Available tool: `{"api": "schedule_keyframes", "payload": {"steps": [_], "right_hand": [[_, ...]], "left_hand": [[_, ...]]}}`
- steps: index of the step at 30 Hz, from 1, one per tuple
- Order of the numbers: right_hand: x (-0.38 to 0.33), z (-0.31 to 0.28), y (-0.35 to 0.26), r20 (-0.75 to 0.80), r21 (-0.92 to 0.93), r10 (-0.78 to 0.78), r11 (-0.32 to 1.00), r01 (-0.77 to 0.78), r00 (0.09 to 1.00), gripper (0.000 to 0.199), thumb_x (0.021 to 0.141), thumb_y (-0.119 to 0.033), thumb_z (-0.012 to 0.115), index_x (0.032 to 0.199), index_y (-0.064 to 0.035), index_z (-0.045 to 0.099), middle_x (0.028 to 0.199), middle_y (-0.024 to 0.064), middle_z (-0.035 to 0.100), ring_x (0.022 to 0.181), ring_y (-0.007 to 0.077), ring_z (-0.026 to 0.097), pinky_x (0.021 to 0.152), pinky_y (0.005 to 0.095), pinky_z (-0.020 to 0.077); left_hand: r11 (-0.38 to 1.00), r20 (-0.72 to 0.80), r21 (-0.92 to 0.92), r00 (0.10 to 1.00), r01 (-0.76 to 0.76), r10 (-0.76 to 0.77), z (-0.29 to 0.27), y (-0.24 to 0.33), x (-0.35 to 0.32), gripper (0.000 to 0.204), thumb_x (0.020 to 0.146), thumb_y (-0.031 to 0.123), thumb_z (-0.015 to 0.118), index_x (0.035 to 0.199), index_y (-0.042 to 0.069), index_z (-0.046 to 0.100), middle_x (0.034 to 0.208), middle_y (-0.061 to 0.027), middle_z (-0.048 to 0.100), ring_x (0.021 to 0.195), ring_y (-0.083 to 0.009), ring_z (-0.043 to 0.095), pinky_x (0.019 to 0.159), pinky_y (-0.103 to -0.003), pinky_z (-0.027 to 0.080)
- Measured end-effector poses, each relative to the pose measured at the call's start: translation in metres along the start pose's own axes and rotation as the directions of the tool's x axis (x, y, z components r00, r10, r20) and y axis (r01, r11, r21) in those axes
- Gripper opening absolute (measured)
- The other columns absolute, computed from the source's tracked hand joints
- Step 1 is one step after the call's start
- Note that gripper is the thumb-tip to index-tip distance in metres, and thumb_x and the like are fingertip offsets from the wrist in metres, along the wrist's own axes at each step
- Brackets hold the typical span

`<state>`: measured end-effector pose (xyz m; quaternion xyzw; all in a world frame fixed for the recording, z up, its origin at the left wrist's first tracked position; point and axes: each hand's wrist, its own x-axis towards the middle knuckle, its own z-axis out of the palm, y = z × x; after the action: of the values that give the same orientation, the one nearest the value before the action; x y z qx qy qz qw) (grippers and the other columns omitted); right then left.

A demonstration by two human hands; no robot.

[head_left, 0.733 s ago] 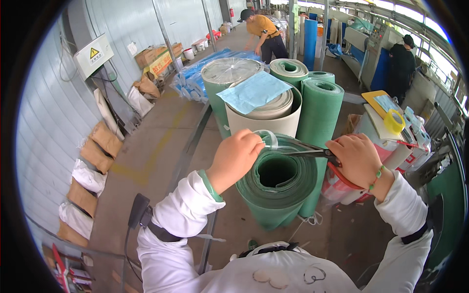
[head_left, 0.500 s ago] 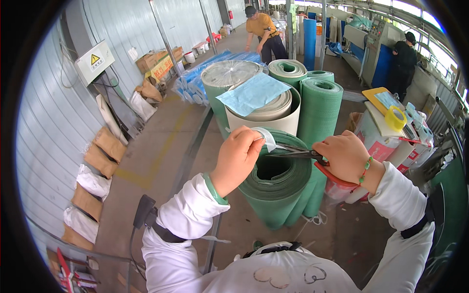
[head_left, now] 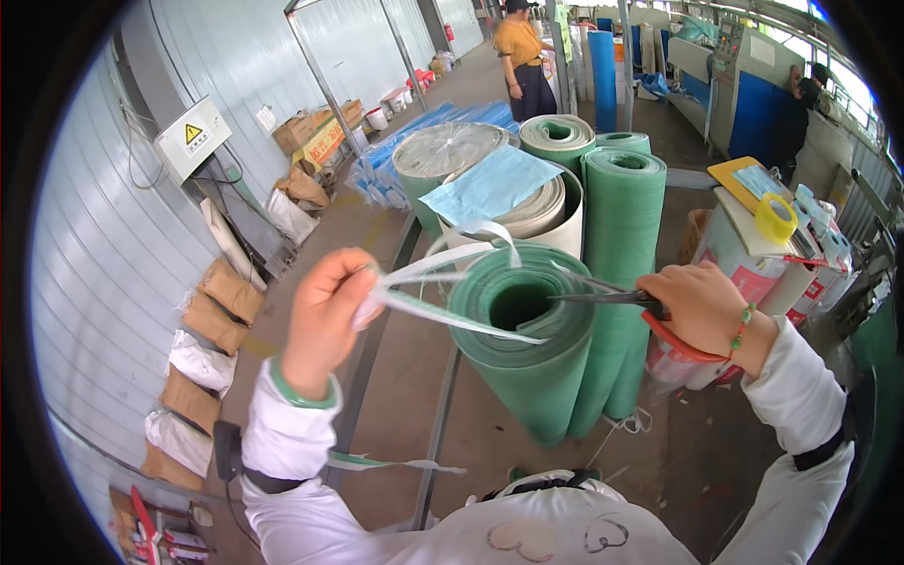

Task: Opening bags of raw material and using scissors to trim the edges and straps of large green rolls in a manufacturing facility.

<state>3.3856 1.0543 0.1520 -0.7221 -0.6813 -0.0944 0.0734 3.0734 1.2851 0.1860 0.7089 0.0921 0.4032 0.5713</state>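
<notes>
My left hand (head_left: 331,306) is closed on a bunch of white plastic strapping (head_left: 450,315), whose loose strands trail right over the top of a standing green roll (head_left: 523,372). In my right hand (head_left: 699,306) is a pair of scissors (head_left: 612,295) with red-orange handles; the blades are spread apart and point left above the roll's hollow core. The blades stand apart from the strands in my left hand. Just behind, a light blue sheet (head_left: 492,185) lies across a cream-coloured roll (head_left: 573,221).
More green rolls (head_left: 621,221) stand close together beyond. At right, a box stack (head_left: 744,221) carries yellow tape (head_left: 776,218) and a clipboard. Brown and white sacks (head_left: 209,330) line the left wall. A person in an orange top (head_left: 521,47) stands far off; another, in dark clothes (head_left: 796,118), is by a machine.
My left hand has drawn left and down with the strapping, which now stretches out in long strands. The scissors have moved right, away from it. The person in orange has straightened up.
</notes>
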Motion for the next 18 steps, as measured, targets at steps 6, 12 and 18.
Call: {"api": "schedule_keyframes", "payload": {"steps": [6, 12, 18], "right_hand": [[0.009, -0.003, -0.012, -0.072, -0.128, -0.069, 0.990, 0.060, 0.995, 0.020, 0.078, -0.024, 0.058, 0.092, -0.0100, 0.056, 0.074, 0.0031, 0.060, 0.072, 0.0214, 0.060, 0.067, 0.0365, 0.0411], [0.037, -0.001, -0.026, 0.015, -0.233, -0.081, 0.969, 0.082, 0.997, 0.023, 0.076, -0.024, 0.059, 0.094, -0.0101, 0.056, 0.075, 0.0034, 0.060, 0.075, 0.0216, 0.060, 0.070, 0.0354, 0.0403], [0.045, 0.000, -0.035, -0.003, -0.251, -0.099, 0.963, 0.095, 0.995, 0.028, 0.071, -0.025, 0.063, 0.094, -0.0099, 0.055, 0.077, 0.0032, 0.059, 0.076, 0.0208, 0.059, 0.072, 0.0350, 0.0394]], "left_hand": [[-0.283, 0.099, 0.919, 0.856, -0.275, -0.508, -0.088, -0.005, 0.003, 0.022, 0.083, 0.016, 0.059, 0.100, 0.002, 0.057, 0.091, -0.0087, 0.059, 0.080, -0.0224, 0.058, 0.070, -0.035, 0.046], [0.120, 0.382, 0.898, 0.884, -0.424, 0.269, 0.040, -0.049, 0.037, 0.031, 0.080, 0.021, 0.062, 0.106, 0.006, 0.057, 0.113, -0.0152, 0.052, 0.107, -0.0282, 0.049, 0.090, -0.039, 0.041], [0.267, 0.383, 0.875, 0.915, -0.404, 0.130, 0.058, -0.078, 0.024, 0.012, 0.078, 0.013, 0.060, 0.086, 0.007, 0.054, 0.077, -0.0107, 0.053, 0.075, -0.0310, 0.054, 0.065, -0.039, 0.044]]}}
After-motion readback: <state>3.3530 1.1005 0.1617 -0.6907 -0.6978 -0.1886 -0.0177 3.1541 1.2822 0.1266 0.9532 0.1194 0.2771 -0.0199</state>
